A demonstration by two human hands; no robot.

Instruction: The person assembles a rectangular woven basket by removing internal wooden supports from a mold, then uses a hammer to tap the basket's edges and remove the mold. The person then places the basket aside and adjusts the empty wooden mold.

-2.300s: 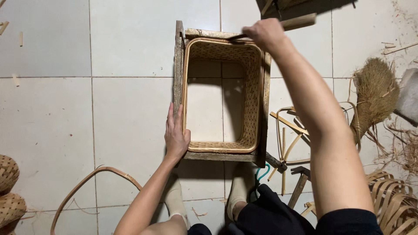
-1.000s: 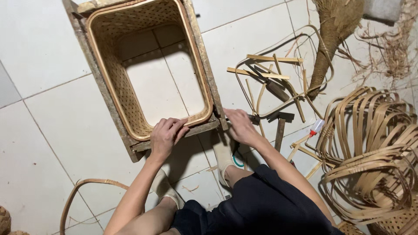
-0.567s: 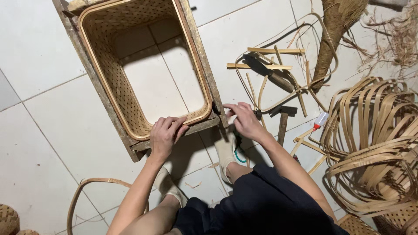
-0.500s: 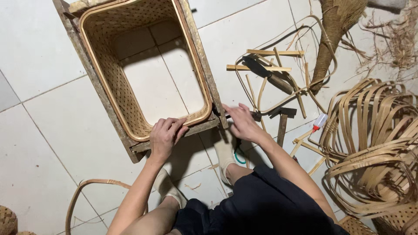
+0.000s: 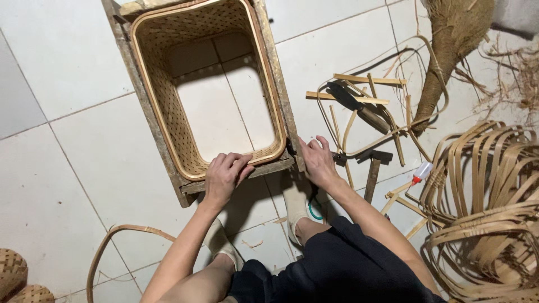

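Note:
A bottomless woven bamboo basket point(image 5: 163, 95) sits inside a rectangular wooden frame point(image 5: 137, 90) on the tiled floor. My left hand point(image 5: 224, 175) rests palm-down on the near rim of the basket and frame, fingers curled over the edge. My right hand point(image 5: 317, 160) presses against the frame's near right corner, fingers spread. Neither hand holds a tool.
A hammer point(image 5: 373, 168) and a knife point(image 5: 356, 106) lie among loose bamboo strips point(image 5: 359, 100) to the right. A small glue bottle point(image 5: 421, 171) and coils of bamboo strips point(image 5: 494, 202) are farther right. A fibre broom point(image 5: 449, 45) lies top right. A curved strip point(image 5: 112, 247) and small baskets point(image 5: 14, 275) sit bottom left.
Earlier my right hand reached to the far side of the frame; now it is at the near right corner. My left hand moved from the frame's left edge onto the near rim.

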